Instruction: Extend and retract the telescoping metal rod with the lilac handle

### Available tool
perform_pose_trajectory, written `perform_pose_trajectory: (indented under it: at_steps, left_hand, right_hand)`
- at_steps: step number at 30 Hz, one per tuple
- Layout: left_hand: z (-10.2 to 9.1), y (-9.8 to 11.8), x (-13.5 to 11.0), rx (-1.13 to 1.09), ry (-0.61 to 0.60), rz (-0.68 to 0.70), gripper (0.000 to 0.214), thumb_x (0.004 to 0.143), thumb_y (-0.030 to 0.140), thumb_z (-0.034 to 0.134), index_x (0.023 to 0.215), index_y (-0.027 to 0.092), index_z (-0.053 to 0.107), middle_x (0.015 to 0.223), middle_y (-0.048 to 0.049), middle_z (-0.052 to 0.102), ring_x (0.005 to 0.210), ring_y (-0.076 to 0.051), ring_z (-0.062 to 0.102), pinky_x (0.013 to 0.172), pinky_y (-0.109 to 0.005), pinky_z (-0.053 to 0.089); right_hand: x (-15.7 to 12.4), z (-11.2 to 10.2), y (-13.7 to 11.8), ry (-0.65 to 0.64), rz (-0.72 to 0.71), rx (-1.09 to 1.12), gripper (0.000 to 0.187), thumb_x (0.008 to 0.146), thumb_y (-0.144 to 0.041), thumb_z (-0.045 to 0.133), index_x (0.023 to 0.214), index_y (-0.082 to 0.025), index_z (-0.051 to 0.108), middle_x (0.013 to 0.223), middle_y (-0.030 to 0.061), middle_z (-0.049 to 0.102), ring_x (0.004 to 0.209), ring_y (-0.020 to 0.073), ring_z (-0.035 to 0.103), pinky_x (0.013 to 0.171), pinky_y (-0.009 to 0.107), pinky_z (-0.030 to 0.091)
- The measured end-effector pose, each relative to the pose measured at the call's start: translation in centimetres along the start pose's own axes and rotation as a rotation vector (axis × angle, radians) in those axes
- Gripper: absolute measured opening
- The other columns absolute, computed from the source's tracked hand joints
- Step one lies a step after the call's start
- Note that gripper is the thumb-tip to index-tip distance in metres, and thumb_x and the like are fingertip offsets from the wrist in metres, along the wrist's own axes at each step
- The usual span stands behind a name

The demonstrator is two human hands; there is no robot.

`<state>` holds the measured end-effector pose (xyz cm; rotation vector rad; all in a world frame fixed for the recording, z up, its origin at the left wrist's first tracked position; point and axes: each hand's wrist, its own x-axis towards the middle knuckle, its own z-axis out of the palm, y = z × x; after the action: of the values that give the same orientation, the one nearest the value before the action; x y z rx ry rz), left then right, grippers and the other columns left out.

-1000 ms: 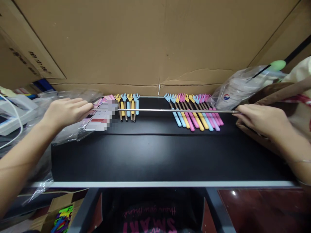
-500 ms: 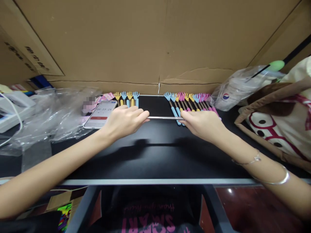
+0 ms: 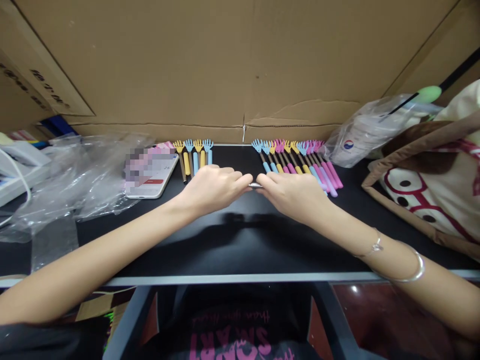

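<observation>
Our left hand [image 3: 212, 189] and right hand [image 3: 296, 192] meet above the black counter [image 3: 240, 240], fingers [image 3: 240, 180] pinching a thin, shiny metal telescopic rod [image 3: 255, 185] between them.

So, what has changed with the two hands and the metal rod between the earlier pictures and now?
Left hand and right hand moved inward from the table's sides until nearly touching. The metal rod they hold, long before, now shows only a short piece. The two rows of scratchers, phone and bags stayed.

A black table [image 3: 232, 250] bears colourful scratchers [image 3: 296, 162], a phone [image 3: 152, 180], perhaps plastic bags [image 3: 75, 175].
</observation>
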<state>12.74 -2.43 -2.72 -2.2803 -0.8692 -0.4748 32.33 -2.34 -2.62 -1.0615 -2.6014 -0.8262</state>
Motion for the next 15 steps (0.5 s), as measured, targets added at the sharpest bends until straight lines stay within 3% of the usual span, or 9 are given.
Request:
perform_pose_trajectory:
  at_steps: [5, 8, 15]
  left_hand:
    - [-0.2, -1.8, -0.1, 0.018, -0.068, 0.033, 0.031, 0.093, 0.035, 0.036, 0.074, 0.019, 0.055, 0.059, -0.0012, 0.059, 0.054, -0.015, 0.056, 0.045, -0.027, 0.019]
    - [-0.5, -4.0, -1.0, 0.083, -0.128, -0.010, 0.033, 0.093, 0.035, 0.035, 0.073, 0.019, 0.055, 0.063, -0.0021, 0.061, 0.059, -0.015, 0.058, 0.046, -0.026, 0.020]
    - [-0.1, -11.3, -8.4, 0.239, -0.219, -0.155, 0.034, 0.092, 0.041, 0.031, 0.077, 0.022, 0.055, 0.075, -0.0013, 0.063, 0.063, -0.015, 0.052, 0.049, -0.026, 0.023]
  right_hand:
    - [-0.3, 0.1, 1.1, -0.015, 0.056, -0.037, 0.042, 0.094, -0.038, 0.023, 0.086, -0.019, 0.060, 0.065, 0.0032, 0.061, 0.052, 0.0112, 0.047, 0.050, 0.027, 0.008]
    - [-1.2, 0.6, 3.6, -0.056, 0.149, -0.083, 0.043, 0.093, -0.039, 0.024, 0.084, -0.018, 0.060, 0.067, 0.0053, 0.062, 0.055, 0.0120, 0.047, 0.051, 0.027, 0.009]
    - [-7.2, 1.9, 13.1, -0.202, 0.343, -0.320, 0.031, 0.089, -0.040, 0.034, 0.082, -0.018, 0.056, 0.078, 0.0083, 0.062, 0.063, 0.0146, 0.046, 0.050, 0.026, 0.013]
